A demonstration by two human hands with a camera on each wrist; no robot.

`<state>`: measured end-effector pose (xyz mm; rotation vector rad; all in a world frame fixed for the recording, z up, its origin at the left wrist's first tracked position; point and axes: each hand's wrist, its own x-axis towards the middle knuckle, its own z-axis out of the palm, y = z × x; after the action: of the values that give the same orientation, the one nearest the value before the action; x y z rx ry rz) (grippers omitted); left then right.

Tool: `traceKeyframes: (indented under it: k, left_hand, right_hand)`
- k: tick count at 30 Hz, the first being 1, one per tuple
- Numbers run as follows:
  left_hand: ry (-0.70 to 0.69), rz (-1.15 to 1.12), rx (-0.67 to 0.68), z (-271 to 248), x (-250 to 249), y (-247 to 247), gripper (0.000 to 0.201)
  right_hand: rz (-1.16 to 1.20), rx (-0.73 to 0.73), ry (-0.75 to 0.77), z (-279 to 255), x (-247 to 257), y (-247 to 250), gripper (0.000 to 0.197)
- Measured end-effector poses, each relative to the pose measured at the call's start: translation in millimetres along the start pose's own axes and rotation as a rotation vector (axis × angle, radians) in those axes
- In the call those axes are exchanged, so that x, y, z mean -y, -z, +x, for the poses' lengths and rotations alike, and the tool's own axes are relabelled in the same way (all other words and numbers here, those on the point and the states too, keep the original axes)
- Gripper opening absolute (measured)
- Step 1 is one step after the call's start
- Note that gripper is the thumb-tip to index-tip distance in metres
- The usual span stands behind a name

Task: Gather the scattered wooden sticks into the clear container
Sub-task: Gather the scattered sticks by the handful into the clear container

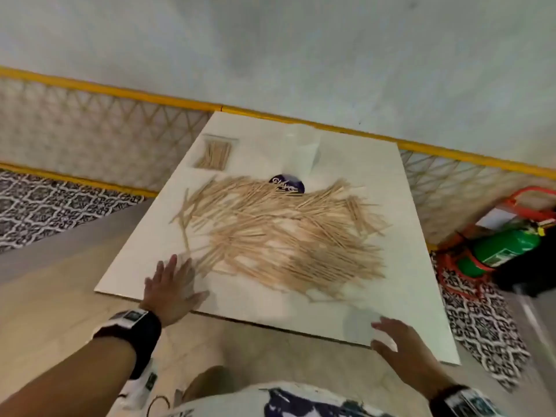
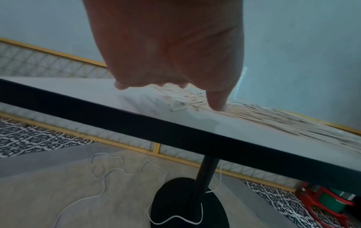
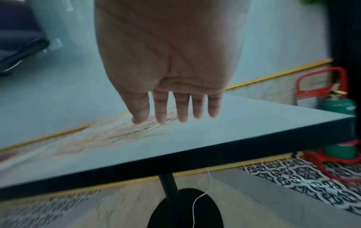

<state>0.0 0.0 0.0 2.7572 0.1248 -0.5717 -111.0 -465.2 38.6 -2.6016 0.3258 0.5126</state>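
Note:
A wide heap of thin wooden sticks [image 1: 279, 233] lies scattered over the middle of the white table [image 1: 415, 296]. A small clear container [image 1: 215, 153] with some sticks in it sits at the table's far left. My left hand [image 1: 173, 284] is open, fingers spread flat at the near-left edge of the heap, its fingertips [image 2: 217, 106] by the sticks [image 2: 254, 121]. My right hand [image 1: 397, 341] is open and blurred over the table's near edge, holding nothing. In the right wrist view its straight fingers [image 3: 181, 108] point at the sticks [image 3: 117, 132].
A tall clear cup [image 1: 301, 152] stands at the back of the table above a purple round lid [image 1: 287, 183]. A green gas cylinder [image 1: 505, 248] in a red frame lies on the floor to the right. A white cord [image 2: 101, 169] trails round the table's black foot.

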Motion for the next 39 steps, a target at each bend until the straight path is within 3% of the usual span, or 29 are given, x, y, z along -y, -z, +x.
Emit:
traceKeyframes:
  k: [2, 6, 9, 11, 15, 19, 22, 25, 33, 39]
  left_hand:
    - [0.010, 0.021, 0.036, 6.6, -14.2, -2.2, 0.096]
    - [-0.010, 0.103, 0.052, 23.8, -42.9, -19.4, 0.097]
    - [-0.004, 0.078, 0.032, 40.3, -68.0, -29.3, 0.087]
    - [-0.021, 0.050, 0.022, 50.3, -93.0, -32.0, 0.081]
    - [-0.111, -0.054, 0.101, 73.0, -137.7, -28.1, 0.081]
    - [-0.236, -0.155, 0.088, 97.8, -132.5, -2.0, 0.077]
    - [-0.129, -0.096, -0.057, 121.2, -96.8, 25.0, 0.074]
    - [0.007, -0.062, -0.077, 150.3, -64.2, 47.6, 0.079]
    - [0.173, -0.043, -0.092, 250.2, -53.8, 82.2, 0.080]
    - [0.070, -0.066, -0.072, 260.6, -60.0, 75.7, 0.078]
  right_hand:
    - [-0.113, 0.035, 0.072, 17.0, 6.4, -5.0, 0.068]
    - [-0.138, 0.103, 0.028, 51.5, 33.1, -31.0, 0.106]
    - [-0.200, 0.083, 0.025, 78.4, 60.0, -55.3, 0.114]
    - [-0.198, 0.034, 0.040, 96.5, 87.0, -66.4, 0.111]
    - [-0.099, -0.054, 0.043, 141.3, 144.0, -73.6, 0.083]
    - [-0.048, -0.159, 0.017, 172.2, 158.8, -50.8, 0.071]
    - [-0.100, -0.116, 0.029, 178.8, 151.9, -34.4, 0.077]
    - [-0.205, -0.037, 0.134, 183.8, 155.9, -34.6, 0.086]
    - [-0.210, -0.055, 0.193, 258.8, 235.0, -10.2, 0.067]
    - [-0.326, 0.089, 0.393, 351.4, 322.5, -11.6, 0.077]
